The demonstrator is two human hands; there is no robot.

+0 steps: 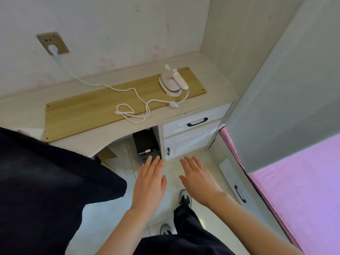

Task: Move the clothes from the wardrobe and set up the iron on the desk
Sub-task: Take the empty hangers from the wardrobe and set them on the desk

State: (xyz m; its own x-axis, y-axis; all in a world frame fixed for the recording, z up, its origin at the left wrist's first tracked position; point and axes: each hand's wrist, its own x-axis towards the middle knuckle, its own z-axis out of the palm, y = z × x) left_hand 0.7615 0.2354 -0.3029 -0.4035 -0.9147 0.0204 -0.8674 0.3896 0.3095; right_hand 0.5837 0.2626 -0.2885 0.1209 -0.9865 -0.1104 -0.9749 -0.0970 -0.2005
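Big dark cloth point(46, 190) fills the lower left, draped over the desk's left end and hanging down toward the floor. On the right, a pink bed point(298, 199) runs along a grey panel point(287, 107). Between them, the pale desk point(211, 80) stretches across the middle, a tan wooden board point(82, 115) lying flat along its top. Below the desktop on the right, a drawer point(191, 126) with a black handle sits above a small cupboard door, and a black box point(145, 142) sits in the knee space beside them.

Both hands out front now, over the floor tiles, holding nothing. The left hand point(150, 183) is flat, palm down, fingers straight and together. The right hand point(197, 179) is just beside it, fingers straight and slightly spread, not touching the left.

The iron point(173, 81), white, stands at the right end of the board. Its cord point(134, 107) loops loosely across the board and runs up to a plug seated in the wall socket point(53, 44) at upper left.

Down low, two shoes point(185, 196) on the tiles, dark trouser legs above them.
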